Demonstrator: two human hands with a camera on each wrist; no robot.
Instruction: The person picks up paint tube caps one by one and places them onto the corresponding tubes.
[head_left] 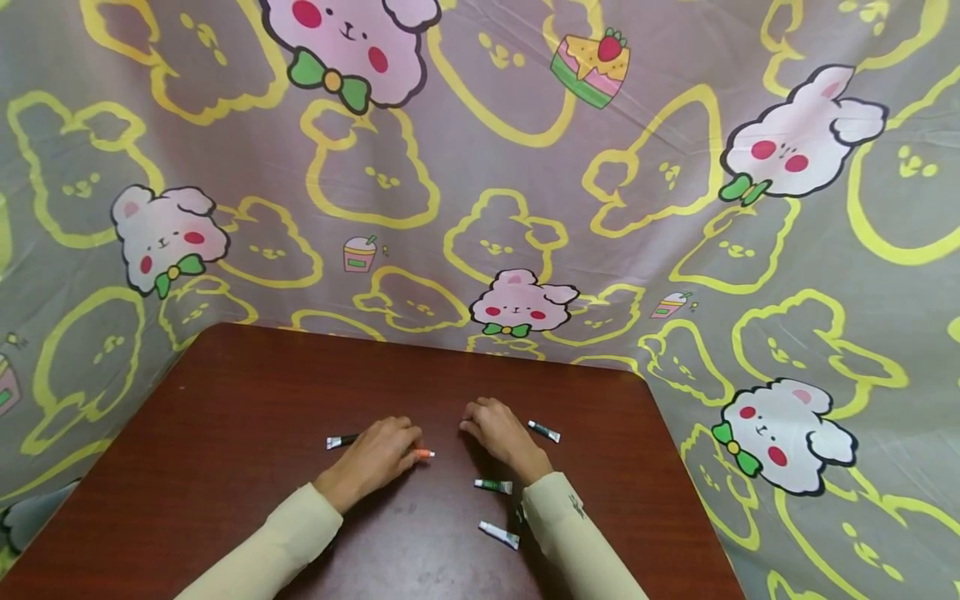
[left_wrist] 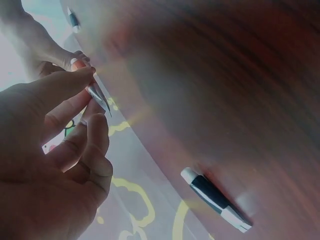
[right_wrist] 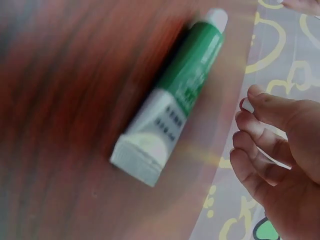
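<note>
My left hand [head_left: 377,454] pinches a small orange paint tube [head_left: 423,454] between thumb and fingers; its white cap points right. In the left wrist view, the orange tube [left_wrist: 79,65] shows its silver tail below the fingertips. Just left of that hand lies a black paint tube [head_left: 342,441], partly behind it. My right hand [head_left: 498,433] is bent over the table; in the right wrist view its thumb and forefinger pinch a small white piece [right_wrist: 247,105] with a red edge, the rest hidden. Beneath that wrist lies a green paint tube [right_wrist: 185,80], with white cap and silver tail.
A dark paint tube [head_left: 543,431] lies right of my right hand. Nearer me is a whitish tube [head_left: 498,534], beside the right sleeve. The brown table [head_left: 300,375] ends at a hanging cloth [head_left: 420,250] printed with cartoon rabbits, at the back and sides.
</note>
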